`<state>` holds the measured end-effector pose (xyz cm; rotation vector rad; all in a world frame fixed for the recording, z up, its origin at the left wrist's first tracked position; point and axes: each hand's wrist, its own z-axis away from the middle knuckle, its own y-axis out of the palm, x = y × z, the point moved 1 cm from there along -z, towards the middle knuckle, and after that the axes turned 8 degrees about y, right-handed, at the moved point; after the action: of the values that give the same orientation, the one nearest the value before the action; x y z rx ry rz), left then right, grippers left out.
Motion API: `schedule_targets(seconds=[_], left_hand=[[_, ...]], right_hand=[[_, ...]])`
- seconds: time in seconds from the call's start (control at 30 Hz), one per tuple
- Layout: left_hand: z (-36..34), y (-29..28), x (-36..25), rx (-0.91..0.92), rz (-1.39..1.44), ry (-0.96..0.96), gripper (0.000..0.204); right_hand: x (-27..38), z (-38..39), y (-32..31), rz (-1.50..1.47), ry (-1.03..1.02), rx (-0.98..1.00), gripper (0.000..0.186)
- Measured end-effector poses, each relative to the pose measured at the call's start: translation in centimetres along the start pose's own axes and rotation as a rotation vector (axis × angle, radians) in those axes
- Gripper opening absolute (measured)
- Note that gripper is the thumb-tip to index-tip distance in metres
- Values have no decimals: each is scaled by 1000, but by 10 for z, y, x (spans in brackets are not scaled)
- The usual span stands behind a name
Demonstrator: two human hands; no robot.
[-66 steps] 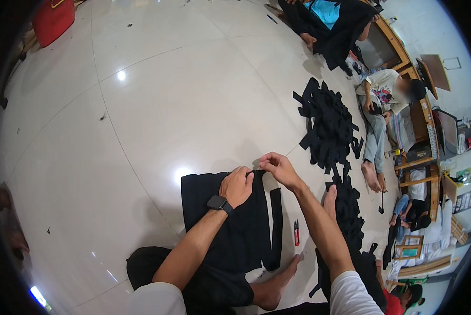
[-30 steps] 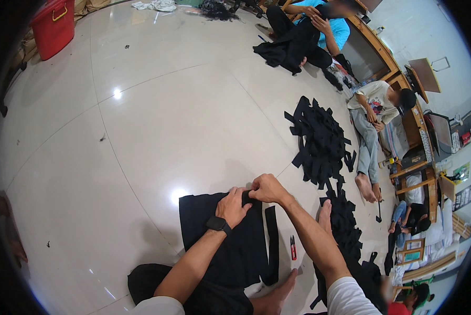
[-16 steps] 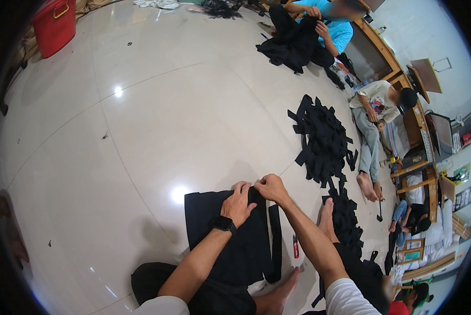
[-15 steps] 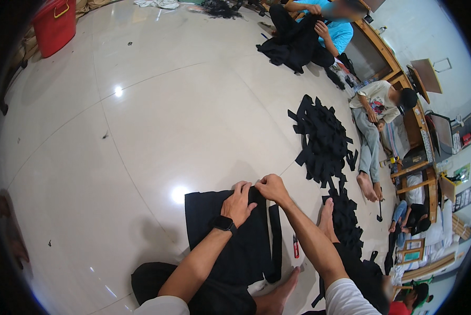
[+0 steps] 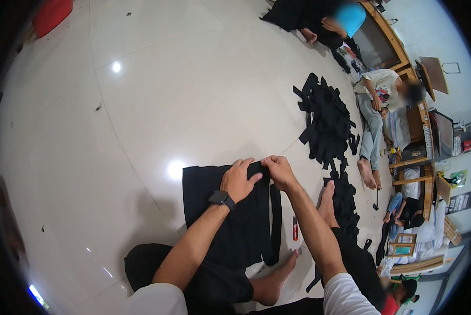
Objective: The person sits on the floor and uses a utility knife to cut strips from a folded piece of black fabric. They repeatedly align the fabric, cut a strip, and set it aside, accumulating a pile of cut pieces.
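Black cloth lies spread on the tiles before me, with a long narrow black strip along its right side. My left hand rests on it with fingers apart, tips at the top edge, a dark watch on that wrist. At the top right corner my right hand pinches the cloth. Red-handled snips lie on the floor to the right of the strip, near my bare foot.
A heap of black strips trails down beside my right leg. Several people sit along the right, among them one in a pale shirt and one in blue. Wooden tables line the wall. A red bucket is at upper left.
The view has shifted, so floor, cloth and people sit higher in the frame than half a second ago. Both hands remain at the cloth's top edge; the person in blue has shifted their hands.
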<state>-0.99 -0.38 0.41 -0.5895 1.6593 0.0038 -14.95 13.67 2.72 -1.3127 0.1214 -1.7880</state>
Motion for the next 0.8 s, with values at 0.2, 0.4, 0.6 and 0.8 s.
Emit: schedule_targets(seconds=[0.2,0.4,0.6,0.8], left_hand=[[-5,1,10,-24,100,-120,31],[-4,3,8,-37,94,-100,27],[-4,2,8,-48,97,-107,25],[-5,2,6,-17,97,-151,24]], right_hand=[[37,29,6,-284,266,75,22],[26,26,-2,-362,209,56,22],[23,24,-11,-453,209,93,19],[24,24,-11,-41,2,181,16]])
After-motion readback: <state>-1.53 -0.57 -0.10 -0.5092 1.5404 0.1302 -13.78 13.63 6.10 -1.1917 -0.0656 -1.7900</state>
